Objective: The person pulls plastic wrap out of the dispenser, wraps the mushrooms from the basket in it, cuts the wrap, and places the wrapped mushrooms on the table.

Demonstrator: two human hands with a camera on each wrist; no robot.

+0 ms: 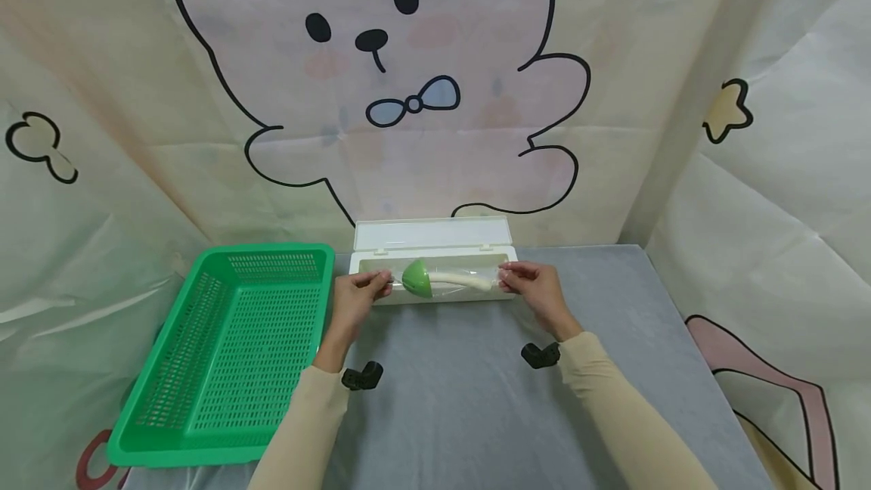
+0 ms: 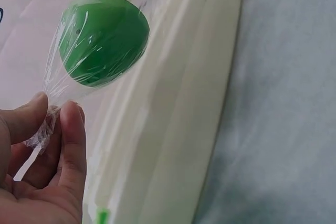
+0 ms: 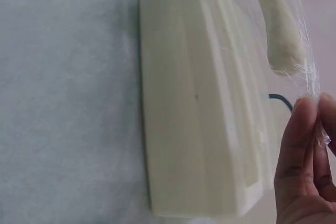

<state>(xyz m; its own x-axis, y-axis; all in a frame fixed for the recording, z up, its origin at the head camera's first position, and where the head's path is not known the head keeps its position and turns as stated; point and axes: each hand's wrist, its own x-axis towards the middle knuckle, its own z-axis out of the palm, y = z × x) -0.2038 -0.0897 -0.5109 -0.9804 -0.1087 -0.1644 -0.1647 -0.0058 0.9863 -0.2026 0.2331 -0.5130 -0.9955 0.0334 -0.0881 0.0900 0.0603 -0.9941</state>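
Observation:
A ladle [image 1: 463, 279] with a green bowl [image 2: 105, 40] and a cream handle [image 3: 281, 35] lies level inside clear plastic wrap. My left hand [image 1: 357, 297] pinches the gathered wrap [image 2: 44, 129] beyond the bowl, between thumb and fingertips. At the handle's far end, my right hand [image 1: 537, 292] pinches the twisted wrap [image 3: 321, 135]. Both hands hold the ladle over a long white box [image 1: 442, 300], whose hinged lid [image 1: 433, 232] stands raised at the back. Part of the box's inside is hidden behind the ladle.
A green perforated basket [image 1: 261, 354] stands to the left on the grey-covered table [image 1: 463, 399]. Behind the box hangs a printed fabric backdrop [image 1: 435, 165], and another cloth side [image 1: 782, 233] closes off the right. A small green thing [image 2: 103, 216] shows at the box's left end.

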